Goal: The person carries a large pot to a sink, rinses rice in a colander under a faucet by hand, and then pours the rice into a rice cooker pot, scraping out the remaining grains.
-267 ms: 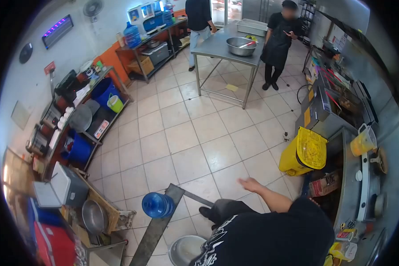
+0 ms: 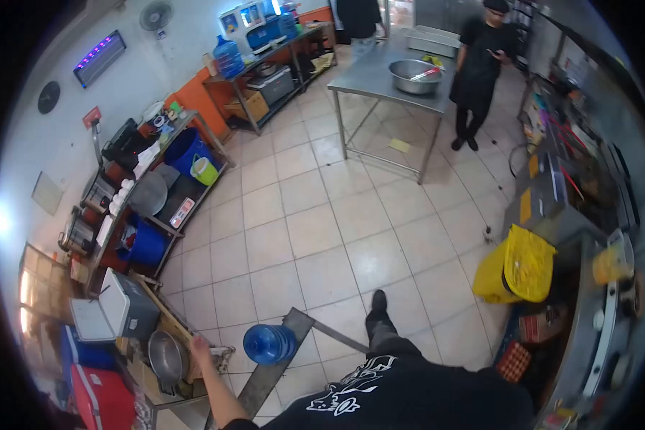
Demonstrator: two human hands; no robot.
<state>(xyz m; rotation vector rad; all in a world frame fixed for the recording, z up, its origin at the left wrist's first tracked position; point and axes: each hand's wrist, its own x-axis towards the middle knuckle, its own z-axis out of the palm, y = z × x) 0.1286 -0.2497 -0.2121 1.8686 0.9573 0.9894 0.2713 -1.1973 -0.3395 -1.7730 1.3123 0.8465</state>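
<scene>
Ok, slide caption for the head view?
Left hand seen between a bowl and a blue jug, person by a steel table beyond.

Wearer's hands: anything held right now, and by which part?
Left hand: no held object visible; it's near the round metal vessel. Right hand: out of view, so its hold can't be told.

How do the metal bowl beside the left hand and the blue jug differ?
The metal bowl is silvery grey; the jug is translucent blue. The bowl is wide open on top; the jug is bottle-shaped. Both look round, and the left hand holds neither.
</scene>
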